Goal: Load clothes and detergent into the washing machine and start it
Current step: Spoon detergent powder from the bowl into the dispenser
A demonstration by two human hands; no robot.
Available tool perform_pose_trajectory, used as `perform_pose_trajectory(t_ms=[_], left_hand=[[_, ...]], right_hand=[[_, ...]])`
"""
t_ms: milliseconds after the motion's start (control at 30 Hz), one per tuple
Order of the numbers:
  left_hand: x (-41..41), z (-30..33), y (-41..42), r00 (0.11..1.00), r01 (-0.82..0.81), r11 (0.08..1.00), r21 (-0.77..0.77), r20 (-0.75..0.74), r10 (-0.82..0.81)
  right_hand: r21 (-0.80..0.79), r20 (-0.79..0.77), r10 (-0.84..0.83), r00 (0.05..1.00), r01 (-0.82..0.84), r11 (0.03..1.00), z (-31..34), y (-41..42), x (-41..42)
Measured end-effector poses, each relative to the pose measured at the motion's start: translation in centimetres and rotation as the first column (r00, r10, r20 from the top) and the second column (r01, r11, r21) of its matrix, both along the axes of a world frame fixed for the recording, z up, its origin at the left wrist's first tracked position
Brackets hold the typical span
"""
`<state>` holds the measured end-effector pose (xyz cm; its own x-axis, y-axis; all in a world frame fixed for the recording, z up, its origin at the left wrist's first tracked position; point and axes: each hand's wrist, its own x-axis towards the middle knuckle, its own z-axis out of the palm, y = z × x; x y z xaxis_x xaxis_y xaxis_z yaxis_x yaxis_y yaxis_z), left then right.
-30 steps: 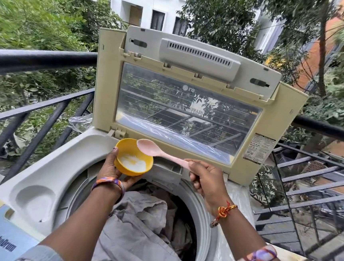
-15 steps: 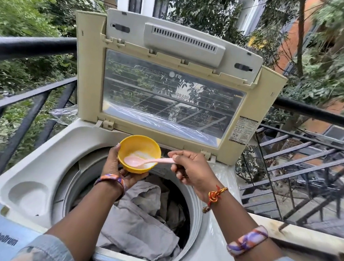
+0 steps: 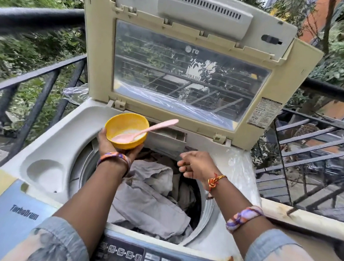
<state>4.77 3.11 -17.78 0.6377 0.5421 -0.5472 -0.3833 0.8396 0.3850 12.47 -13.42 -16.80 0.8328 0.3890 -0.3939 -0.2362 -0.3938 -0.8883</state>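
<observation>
A top-loading washing machine [image 3: 62, 137] stands with its lid [image 3: 194, 55] raised upright. Grey clothes [image 3: 150, 201] fill the drum. My left hand [image 3: 113, 146] holds a yellow bowl [image 3: 126, 129] of white detergent powder over the drum's far rim. A pink spoon [image 3: 146, 131] rests in the bowl, its handle sticking out to the right. My right hand [image 3: 195, 165] hovers over the drum just right of the bowl, fingers loosely curled, holding nothing. The detergent drawer slot [image 3: 166, 136] lies behind the bowl.
The control panel [image 3: 141, 258] runs along the near edge. A black metal railing [image 3: 36, 77] surrounds the machine at left and right. Clear plastic sheeting [image 3: 238, 167] covers the machine's right top. Trees and buildings lie beyond.
My right hand let go of the pink spoon, leaving it resting in the bowl, and dropped lower over the drum. The camera moved closer and tilted down.
</observation>
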Motion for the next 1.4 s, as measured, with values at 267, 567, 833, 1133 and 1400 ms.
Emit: perform_pose_trajectory(t_ms=[267, 567, 833, 1133, 1400], left_hand=[[-0.2, 0.0, 0.6, 0.999, -0.022, 1.000, -0.009, 0.022, 0.023], [0.3, 0.1, 0.3, 0.998, -0.063, 0.997, -0.038, -0.006, 0.063], [0.6, 0.3, 0.2, 0.997, -0.076, 0.995, -0.067, -0.026, 0.075], [0.5, 0.4, 0.1, 0.999, -0.041, 0.997, -0.072, -0.038, 0.038], [0.3, 0.6, -0.3, 0.999, -0.008, 0.998, -0.067, -0.044, 0.005]], right_hand=[[-0.526, 0.618, 0.531, 0.579, -0.198, 0.827, -3.2, 4.6, 0.2], [-0.906, 0.418, 0.901, -0.117, 0.011, 0.422, -5.6, 5.9, 2.0], [-0.979, 0.090, 0.989, -0.116, 0.171, 0.109, -7.7, 3.1, 5.7], [-0.976, 0.134, 0.984, -0.118, 0.154, 0.152, -5.6, 3.6, 8.5], [-0.991, 0.121, 0.980, 0.161, -0.030, 0.127, -2.2, 4.5, 4.4]])
